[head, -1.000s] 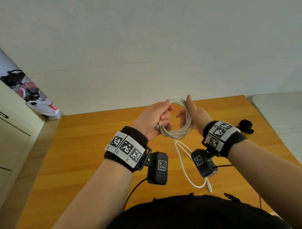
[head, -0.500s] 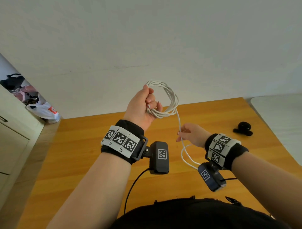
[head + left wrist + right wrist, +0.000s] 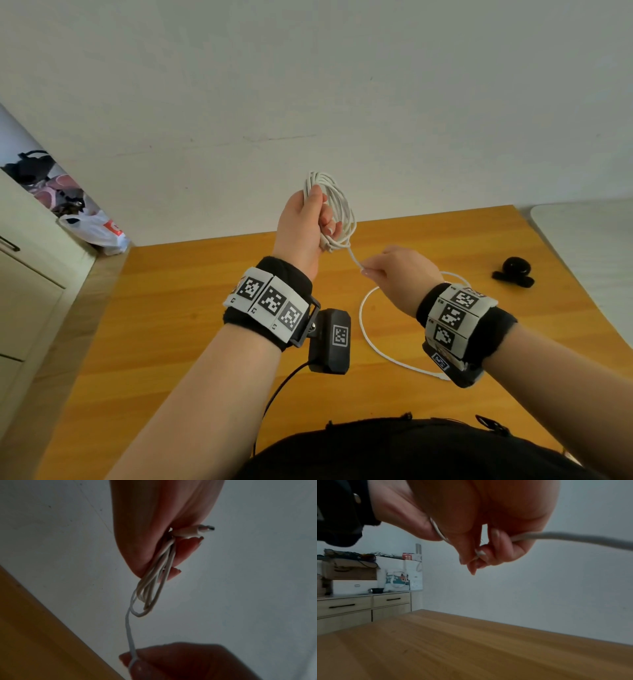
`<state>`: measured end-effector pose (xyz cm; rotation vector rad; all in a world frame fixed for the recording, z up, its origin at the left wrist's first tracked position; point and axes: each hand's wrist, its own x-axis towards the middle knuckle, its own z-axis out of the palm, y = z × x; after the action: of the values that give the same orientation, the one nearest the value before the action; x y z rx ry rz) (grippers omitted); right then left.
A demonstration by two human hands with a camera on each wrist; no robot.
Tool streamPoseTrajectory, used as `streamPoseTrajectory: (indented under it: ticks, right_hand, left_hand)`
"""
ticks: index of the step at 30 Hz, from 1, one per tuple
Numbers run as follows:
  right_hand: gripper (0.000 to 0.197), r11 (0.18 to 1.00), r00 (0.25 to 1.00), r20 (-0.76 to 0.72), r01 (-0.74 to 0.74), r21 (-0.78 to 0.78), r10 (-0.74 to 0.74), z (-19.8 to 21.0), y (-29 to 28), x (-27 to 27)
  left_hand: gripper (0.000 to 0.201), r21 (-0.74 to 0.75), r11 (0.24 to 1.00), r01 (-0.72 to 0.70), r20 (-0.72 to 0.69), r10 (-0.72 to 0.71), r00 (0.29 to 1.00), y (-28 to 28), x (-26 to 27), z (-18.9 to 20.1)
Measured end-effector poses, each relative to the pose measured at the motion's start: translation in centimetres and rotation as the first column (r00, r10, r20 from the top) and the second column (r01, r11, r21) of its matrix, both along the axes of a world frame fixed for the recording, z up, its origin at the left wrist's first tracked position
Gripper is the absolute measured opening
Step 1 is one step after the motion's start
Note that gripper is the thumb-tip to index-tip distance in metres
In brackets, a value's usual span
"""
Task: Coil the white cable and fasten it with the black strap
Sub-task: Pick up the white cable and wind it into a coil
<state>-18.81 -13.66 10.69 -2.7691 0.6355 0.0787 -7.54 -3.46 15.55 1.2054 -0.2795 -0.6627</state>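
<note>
- left hand is up in the air, fingers wrapped round a bunch of white cable loops, plug end poking out past the fingers
- right hand is lower, pinching the loose run just below the coil
- rest of it trails onto the desk
- black strap sits on the desk off to the right, well apart from both hands

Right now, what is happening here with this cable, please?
A person is winding a white cable into a coil. The left hand holds the finished loops up above a wooden table. The right hand pinches the loose part just below the coil, ready to bring up another loop. A length of cable lies uncoiled on the table. The black strap lies untouched on the table to the right, so fastening has not begun.
</note>
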Motion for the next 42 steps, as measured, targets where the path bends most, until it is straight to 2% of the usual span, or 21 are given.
streamPoseTrajectory:
  ticks: [4, 6, 9, 12, 15, 17, 20, 25, 27, 31, 33, 37, 39, 42]
  right_hand:
    - [0.032, 0.993, 0.998, -0.025, -0.063, -0.101, 0.061, 1.1, 0.6, 0.1]
    - [0.026, 0.996, 0.997, -0.015, -0.076, -0.041, 0.075, 1.6, 1.0, 0.2]
    - [0.031, 0.996, 0.996, 0.055, -0.07, 0.048, 0.068, 2.3, 1.2, 0.5]
    - [0.023, 0.996, 0.995, 0.094, -0.034, 0.088, 0.025, 2.8, 1.2, 0.6]
    - [0.024, 0.978, 0.997, 0.075, 0.009, 0.208, -0.025, 3.1, 1.4, 0.3]
    - [0.029, 0.97, 0.998, 0.056, -0.006, 0.245, -0.008, 3.1, 1.5, 0.3]
    - [0.033, 0.975, 0.998, 0.047, -0.045, 0.218, 0.035, 3.3, 1.4, 0.4]
    - [0.006, 0.984, 0.993, 0.116, -0.011, 0.176, -0.01, 4.0, 1.5, 0.2]
    - [0.009, 0.982, 0.993, 0.115, 0.001, 0.191, -0.024, 4.1, 1.6, -0.1]
    - [0.011, 0.992, 0.994, 0.112, 0.007, 0.123, -0.021, 4.2, 1.5, -0.2]
    - [0.02, 0.993, 0.994, 0.113, -0.002, 0.117, -0.011, 4.2, 1.2, 0.0]
    - [0.02, 0.993, 0.976, 0.205, 0.056, 0.099, -0.075, 4.1, 0.8, 0.2]
    - [0.018, 0.997, 0.977, 0.2, 0.069, 0.044, -0.076, 3.9, 0.7, 0.1]
    - [0.03, 0.992, 0.978, 0.17, 0.126, -0.024, -0.12, 4.0, 0.5, -0.1]
  left_hand:
    - [0.029, 0.096, 0.995, -0.014, 0.195, -0.005, 0.981, -0.2, -0.4, -0.5]
    - [0.027, 0.134, 0.991, -0.029, 0.278, -0.01, 0.961, -0.3, -0.7, -0.7]
    - [0.025, 0.192, 0.979, -0.074, 0.402, -0.01, 0.915, -0.3, -1.0, -0.9]
    - [0.022, 0.189, 0.978, -0.087, 0.453, -0.008, 0.892, -0.4, -1.3, -1.1]
    - [0.018, 0.179, 0.975, -0.133, 0.51, 0.024, 0.86, -0.5, -1.3, -1.3]
    - [0.017, 0.179, 0.975, -0.134, 0.516, 0.024, 0.856, -0.6, -1.2, -1.4]
    - [0.014, 0.218, 0.968, -0.124, 0.53, -0.01, 0.848, -0.6, -1.2, -1.7]
    - [0.019, 0.31, 0.944, -0.111, 0.547, -0.081, 0.833, -0.2, -1.6, -2.3]
    - [0.018, 0.338, 0.936, -0.102, 0.561, -0.113, 0.82, -0.1, -1.7, -2.3]
    - [0.019, 0.394, 0.916, -0.075, 0.567, -0.178, 0.804, -0.1, -1.7, -2.5]
    - [0.02, 0.419, 0.906, -0.064, 0.566, -0.205, 0.799, 0.0, -1.8, -2.7]
    - [0.021, 0.474, 0.879, -0.047, 0.541, -0.25, 0.803, 0.2, -2.0, -2.9]
    - [0.021, 0.485, 0.874, -0.039, 0.557, -0.274, 0.784, 0.3, -2.0, -2.8]
    - [0.022, 0.51, 0.86, 0.001, 0.539, -0.32, 0.779, 0.4, -2.2, -2.7]
